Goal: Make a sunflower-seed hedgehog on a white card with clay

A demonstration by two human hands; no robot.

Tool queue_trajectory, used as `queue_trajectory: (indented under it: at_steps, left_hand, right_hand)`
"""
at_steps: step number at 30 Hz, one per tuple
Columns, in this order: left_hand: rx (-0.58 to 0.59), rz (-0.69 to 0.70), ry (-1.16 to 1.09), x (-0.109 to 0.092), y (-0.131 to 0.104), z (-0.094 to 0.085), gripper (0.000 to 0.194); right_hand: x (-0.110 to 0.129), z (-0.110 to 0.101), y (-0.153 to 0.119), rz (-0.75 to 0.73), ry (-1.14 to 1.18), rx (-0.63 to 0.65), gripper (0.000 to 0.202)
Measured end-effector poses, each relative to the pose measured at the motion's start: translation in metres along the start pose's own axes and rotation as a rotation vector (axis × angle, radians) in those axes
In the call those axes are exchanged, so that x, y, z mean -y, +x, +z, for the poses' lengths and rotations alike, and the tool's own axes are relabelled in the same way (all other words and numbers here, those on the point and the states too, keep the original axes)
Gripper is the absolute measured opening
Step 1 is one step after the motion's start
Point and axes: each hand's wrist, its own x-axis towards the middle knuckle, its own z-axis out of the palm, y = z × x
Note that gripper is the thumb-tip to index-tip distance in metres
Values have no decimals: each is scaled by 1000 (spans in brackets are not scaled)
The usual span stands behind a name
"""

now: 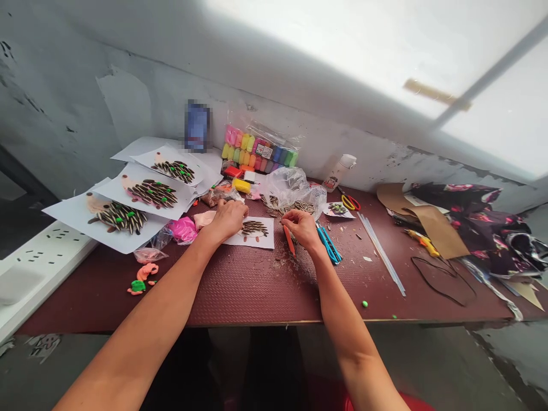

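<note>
Card: was laid mid-frame, long axis sideways.
Left hand: nearer, bent at its left end.
Right hand: poised rightward; neither grip could be told.

Midway along the dark red table, the left hand lies over the left part of a white sheet bearing seed spines, while the right hand has its fingertips close together just before a seed pile. Hedgehog sheets overlap toward the back left corner, coloured clay packs stand along the back edge, and a yellow glue gun lies toward the right edge.
</note>
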Motion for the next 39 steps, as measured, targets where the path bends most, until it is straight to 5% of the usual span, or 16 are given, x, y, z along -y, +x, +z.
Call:
queue_trajectory:
  at_steps: [16,30,39]
  left_hand:
    - [-14,17,-36,5,2,5,28]
    - [11,-9,-18,-2,1,-3,28]
    - [-11,-11,-28,0,1,0,27]
  right_hand:
    - [25,5,-13,6,-583,181,19]
    - [44,11,-29,-108,-223,131,11]
    - [47,12,-31,-91,-281,323,17]
